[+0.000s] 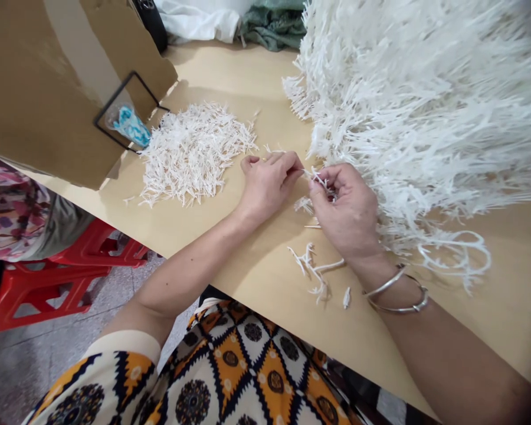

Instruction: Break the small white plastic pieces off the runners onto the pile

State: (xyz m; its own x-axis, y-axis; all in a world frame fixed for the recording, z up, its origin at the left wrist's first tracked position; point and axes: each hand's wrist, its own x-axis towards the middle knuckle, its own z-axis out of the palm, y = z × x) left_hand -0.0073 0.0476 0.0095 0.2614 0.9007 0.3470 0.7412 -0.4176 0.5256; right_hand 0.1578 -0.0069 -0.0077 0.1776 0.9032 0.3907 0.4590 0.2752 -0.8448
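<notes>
My left hand point(269, 183) is closed in a pinch, its fingertips at the thin left end of a white branched sprig point(319, 179). From the right, my right hand point(351, 215) grips the same sprig between thumb and fingers; part of it is hidden in the palm. Left of my hands lies a low pile of short white pieces point(194, 153). A much larger heap of white branched strands point(425, 112) rises on the right, close behind my right hand. Loose white scraps point(312, 268) lie on the table just below my right hand.
The tan table point(252, 260) has its front edge running along my lap. At the left stands a cardboard box point(39, 77), with a black wire frame point(135, 79) and a clear cup with blue contents point(131, 124). Cloth lies at the back. Red stools point(48, 289) and a seated person are at left.
</notes>
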